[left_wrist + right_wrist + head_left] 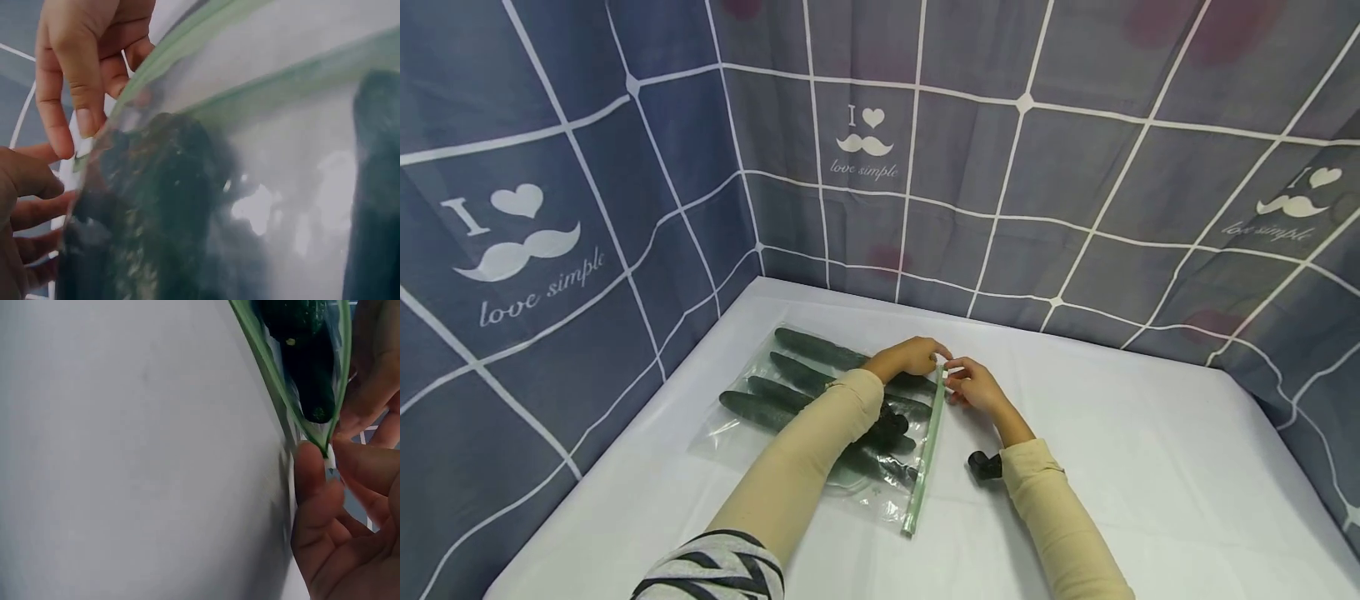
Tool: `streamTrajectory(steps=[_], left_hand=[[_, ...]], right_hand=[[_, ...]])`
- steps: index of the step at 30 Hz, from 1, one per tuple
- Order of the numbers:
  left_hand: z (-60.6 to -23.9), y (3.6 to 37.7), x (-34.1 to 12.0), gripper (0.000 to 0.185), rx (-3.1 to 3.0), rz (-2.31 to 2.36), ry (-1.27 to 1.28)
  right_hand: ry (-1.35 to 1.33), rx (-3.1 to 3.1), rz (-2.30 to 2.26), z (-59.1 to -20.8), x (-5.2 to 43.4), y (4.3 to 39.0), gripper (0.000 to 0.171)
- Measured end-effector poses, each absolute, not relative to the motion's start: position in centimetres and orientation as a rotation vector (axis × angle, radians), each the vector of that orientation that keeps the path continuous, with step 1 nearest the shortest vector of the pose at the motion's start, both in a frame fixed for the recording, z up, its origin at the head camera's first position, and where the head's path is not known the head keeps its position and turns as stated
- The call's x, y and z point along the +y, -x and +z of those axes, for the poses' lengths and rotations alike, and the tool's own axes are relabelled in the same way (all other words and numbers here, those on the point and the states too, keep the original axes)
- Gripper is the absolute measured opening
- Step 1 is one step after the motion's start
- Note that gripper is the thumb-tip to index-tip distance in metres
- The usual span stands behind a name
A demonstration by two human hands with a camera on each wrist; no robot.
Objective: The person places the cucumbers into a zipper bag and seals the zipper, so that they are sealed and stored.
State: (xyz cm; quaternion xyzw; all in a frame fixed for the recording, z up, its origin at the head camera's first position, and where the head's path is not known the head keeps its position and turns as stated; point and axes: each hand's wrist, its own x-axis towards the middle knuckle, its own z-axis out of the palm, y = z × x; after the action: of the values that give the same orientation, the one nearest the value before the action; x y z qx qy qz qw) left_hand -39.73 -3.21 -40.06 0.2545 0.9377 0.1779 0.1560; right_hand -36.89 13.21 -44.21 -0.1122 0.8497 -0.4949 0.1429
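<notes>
A clear zip bag (752, 417) lies on the white table (1135, 450) with several dark green cucumbers (808, 379) inside. Its green zip strip (927, 450) runs along the right edge. My left hand (936, 357) pinches the far corner of the strip. My right hand (952, 380) pinches that same corner from the right, fingertips almost meeting the left's. In the right wrist view the zip corner (324, 447) is pinched by my right hand (319, 469), with my left hand (375, 381) behind it; cucumbers (306, 362) show through the mouth, which gapes above the corner. In the left wrist view the zip strip (187, 59) arches over cucumbers (156, 212).
Blue-grey checked cloth walls (1000, 167) close in the table at the back, left and right. A black camera unit (985, 465) sits on my right wrist. White tabletop stretches to the right of the bag and toward the front edge.
</notes>
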Motion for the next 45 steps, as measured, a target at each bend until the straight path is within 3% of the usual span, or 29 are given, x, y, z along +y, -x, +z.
streamTrajectory(steps=[19, 45], left_hand=[[-40.8, 39.0, -2.9, 0.023, 2.662, 0.642, -0.708], [-40.2, 39.6, -3.0, 0.023, 2.711, 0.759, -0.708]], right_hand=[[0.272, 2.502, -1.542, -45.3, 12.3, 35.5, 0.017], [0.333, 2.399, -1.557, -45.3, 12.8, 33.0, 0.018]])
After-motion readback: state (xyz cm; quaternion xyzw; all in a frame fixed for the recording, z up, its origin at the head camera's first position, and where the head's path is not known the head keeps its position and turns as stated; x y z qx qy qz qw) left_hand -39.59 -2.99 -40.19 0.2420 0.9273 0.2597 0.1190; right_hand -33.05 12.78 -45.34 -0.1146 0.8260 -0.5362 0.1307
